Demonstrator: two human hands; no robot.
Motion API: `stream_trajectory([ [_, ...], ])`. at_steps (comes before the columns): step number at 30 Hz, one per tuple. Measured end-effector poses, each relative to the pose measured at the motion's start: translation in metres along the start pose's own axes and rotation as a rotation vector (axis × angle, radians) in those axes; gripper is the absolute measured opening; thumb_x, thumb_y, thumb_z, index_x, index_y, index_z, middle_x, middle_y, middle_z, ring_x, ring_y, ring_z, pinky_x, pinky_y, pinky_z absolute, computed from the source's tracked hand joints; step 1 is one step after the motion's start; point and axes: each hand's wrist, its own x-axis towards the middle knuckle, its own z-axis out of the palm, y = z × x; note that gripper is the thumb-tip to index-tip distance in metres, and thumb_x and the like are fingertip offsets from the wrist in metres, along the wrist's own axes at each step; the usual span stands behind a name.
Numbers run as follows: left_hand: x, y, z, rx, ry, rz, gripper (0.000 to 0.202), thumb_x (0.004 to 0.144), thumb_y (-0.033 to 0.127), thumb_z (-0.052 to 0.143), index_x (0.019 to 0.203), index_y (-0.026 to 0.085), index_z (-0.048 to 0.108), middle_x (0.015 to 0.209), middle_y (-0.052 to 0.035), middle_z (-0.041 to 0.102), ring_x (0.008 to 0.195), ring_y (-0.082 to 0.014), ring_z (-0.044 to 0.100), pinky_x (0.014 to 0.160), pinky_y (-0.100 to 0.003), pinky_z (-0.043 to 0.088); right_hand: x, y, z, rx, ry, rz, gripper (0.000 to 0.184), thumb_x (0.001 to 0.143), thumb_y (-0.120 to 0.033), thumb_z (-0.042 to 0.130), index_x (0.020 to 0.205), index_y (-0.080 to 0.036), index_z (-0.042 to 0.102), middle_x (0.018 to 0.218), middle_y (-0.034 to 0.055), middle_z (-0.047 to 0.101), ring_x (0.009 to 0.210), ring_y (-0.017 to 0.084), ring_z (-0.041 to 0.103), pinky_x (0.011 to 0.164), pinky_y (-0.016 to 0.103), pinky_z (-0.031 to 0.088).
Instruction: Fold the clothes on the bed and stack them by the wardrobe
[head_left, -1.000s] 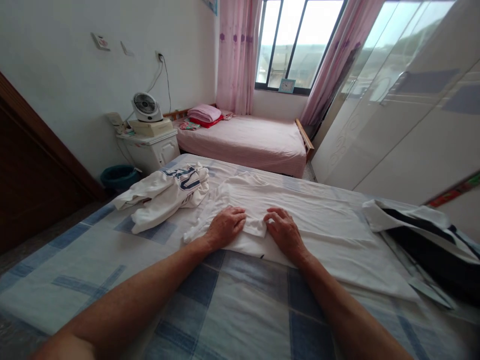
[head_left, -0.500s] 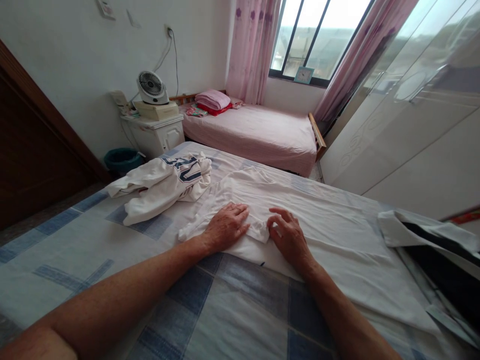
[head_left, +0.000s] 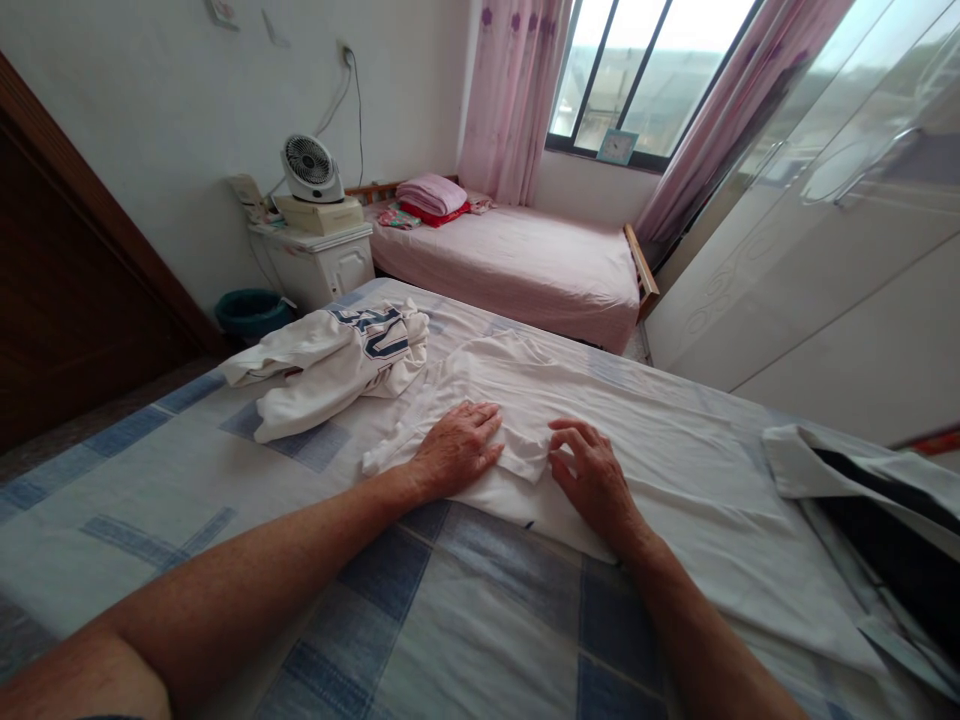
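Your left hand (head_left: 459, 450) lies flat and open, pressing the white shirt (head_left: 660, 440) spread on the bed (head_left: 450, 610). Your right hand (head_left: 596, 478) rests just beside it, apart, with its fingertips curled at a folded flap. Whether it pinches the cloth cannot be told. A crumpled jersey (head_left: 330, 365) lies near the left hand.

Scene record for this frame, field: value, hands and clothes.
surface: bed with blue checked sheet
left hand: open, palm down on white shirt
right hand: fingertips at a folded flap of the same shirt; grip unclear
left of shirt: crumpled white jersey with navy lettering
far right: dark-and-white garment
beyond: desk fan on white bedside cabinet; pink bed
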Motion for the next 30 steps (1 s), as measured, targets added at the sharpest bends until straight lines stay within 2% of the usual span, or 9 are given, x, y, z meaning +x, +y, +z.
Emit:
stream_trajectory([
  [3, 0.0, 0.0, 0.001, 0.004, 0.005, 0.001, 0.042, 0.09, 0.034, 0.044, 0.123, 0.011, 0.055, 0.134, -0.0146, 0.052, 0.125, -0.0237, 0.046, 0.109, -0.04, 0.031, 0.003, -0.003, 0.003, 0.014, 0.009, -0.017, 0.035, 0.078, -0.007, 0.047, 0.11, -0.021, 0.053, 0.119, 0.0081, 0.058, 0.113, 0.021, 0.05, 0.09, 0.036, 0.037],
  [5, 0.0, 0.001, 0.001, 0.004, 0.006, -0.003, 0.042, 0.09, 0.034, 0.044, 0.123, 0.011, 0.055, 0.134, -0.0146, 0.052, 0.125, -0.024, 0.046, 0.109, -0.041, 0.031, 0.005, -0.005, 0.006, 0.026, -0.015, -0.043, 0.041, 0.079, -0.005, 0.045, 0.115, -0.022, 0.053, 0.118, 0.0069, 0.059, 0.115, 0.021, 0.048, 0.091, 0.036, 0.036],
  [11, 0.001, 0.002, 0.0, 0.008, 0.005, 0.001, 0.041, 0.09, 0.033, 0.044, 0.123, 0.01, 0.055, 0.134, -0.0149, 0.052, 0.125, -0.0231, 0.046, 0.109, -0.04, 0.031, 0.007, -0.008, 0.007, -0.003, -0.026, 0.04, 0.021, 0.078, -0.007, 0.046, 0.085, -0.022, 0.057, 0.091, 0.004, 0.064, 0.097, 0.021, 0.054, 0.084, 0.034, 0.037],
  [17, 0.001, 0.001, 0.002, 0.018, 0.0, -0.006, 0.042, 0.091, 0.034, 0.043, 0.124, 0.01, 0.054, 0.135, -0.0147, 0.051, 0.126, -0.0229, 0.045, 0.109, -0.038, 0.03, 0.003, -0.009, -0.001, -0.091, -0.038, 0.11, 0.018, 0.075, -0.007, 0.048, 0.08, -0.021, 0.057, 0.085, 0.0036, 0.062, 0.091, 0.021, 0.054, 0.082, 0.035, 0.037],
  [19, 0.001, 0.001, 0.002, 0.02, -0.003, -0.009, 0.043, 0.091, 0.034, 0.043, 0.125, 0.01, 0.053, 0.135, -0.0145, 0.051, 0.126, -0.0228, 0.044, 0.109, -0.038, 0.03, 0.002, -0.016, -0.004, -0.094, -0.008, 0.084, 0.021, 0.078, -0.007, 0.046, 0.086, -0.021, 0.059, 0.095, 0.0054, 0.064, 0.1, 0.021, 0.053, 0.087, 0.036, 0.037],
  [21, 0.001, 0.001, 0.002, 0.02, -0.006, -0.013, 0.043, 0.091, 0.034, 0.043, 0.125, 0.01, 0.053, 0.135, -0.0144, 0.051, 0.127, -0.0226, 0.044, 0.109, -0.038, 0.029, 0.001, -0.024, -0.004, -0.073, -0.023, -0.013, 0.029, 0.082, -0.009, 0.044, 0.104, -0.02, 0.059, 0.116, 0.0076, 0.061, 0.118, 0.021, 0.046, 0.096, 0.038, 0.034],
  [24, 0.0, 0.002, 0.001, 0.02, -0.015, -0.014, 0.044, 0.091, 0.035, 0.041, 0.127, 0.012, 0.051, 0.137, -0.0137, 0.049, 0.129, -0.022, 0.042, 0.109, -0.038, 0.029, -0.003, -0.032, 0.002, -0.086, -0.168, -0.145, 0.042, 0.089, -0.021, 0.042, 0.131, -0.021, 0.047, 0.143, 0.0071, 0.043, 0.136, 0.022, 0.028, 0.107, 0.041, 0.026],
  [27, -0.001, 0.0, 0.001, 0.039, -0.026, -0.055, 0.05, 0.092, 0.04, 0.038, 0.131, 0.011, 0.048, 0.14, -0.0151, 0.045, 0.132, -0.0231, 0.038, 0.11, -0.04, 0.028, -0.008, -0.031, 0.009, -0.14, -0.295, -0.093, 0.051, 0.092, -0.035, 0.04, 0.14, -0.02, 0.038, 0.149, 0.0084, 0.034, 0.139, 0.024, 0.024, 0.11, 0.045, 0.022],
  [30, -0.001, -0.004, 0.002, 0.067, -0.031, -0.124, 0.06, 0.091, 0.049, 0.035, 0.134, 0.008, 0.045, 0.141, -0.0179, 0.042, 0.134, -0.0261, 0.035, 0.11, -0.043, 0.028, -0.012, -0.027, 0.011, -0.163, -0.315, -0.005, 0.055, 0.092, -0.041, 0.038, 0.142, -0.018, 0.035, 0.148, 0.0108, 0.033, 0.138, 0.024, 0.025, 0.111, 0.047, 0.022],
])
